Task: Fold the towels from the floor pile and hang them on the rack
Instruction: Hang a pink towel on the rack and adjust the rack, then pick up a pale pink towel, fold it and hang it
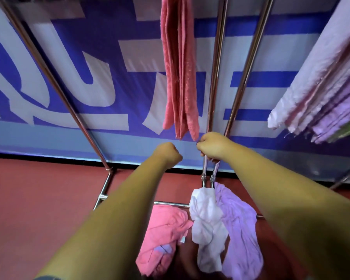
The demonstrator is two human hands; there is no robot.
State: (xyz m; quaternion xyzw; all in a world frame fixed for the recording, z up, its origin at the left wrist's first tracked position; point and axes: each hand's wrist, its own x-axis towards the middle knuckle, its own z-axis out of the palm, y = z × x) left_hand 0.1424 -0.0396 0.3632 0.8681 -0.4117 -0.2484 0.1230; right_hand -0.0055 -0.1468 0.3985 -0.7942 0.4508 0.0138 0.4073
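A coral-pink folded towel [180,67] hangs from the rack down the middle of the view. My right hand [212,146] is at its lower right corner, fingers curled, and appears to pinch that corner in front of two rack poles [216,77]. My left hand [168,154] is a closed fist just left of it, below the towel's bottom edge, with nothing visible in it. On the red floor between my arms lies the pile: a pink towel [164,229], a white towel [206,219] and a lilac towel [238,229], all crumpled.
Folded lilac and white towels [321,87] hang on the rack at the right. A slanted rack pole [55,81] runs down the left to the base bars [103,190]. A blue and white banner [89,57] covers the wall behind the rack.
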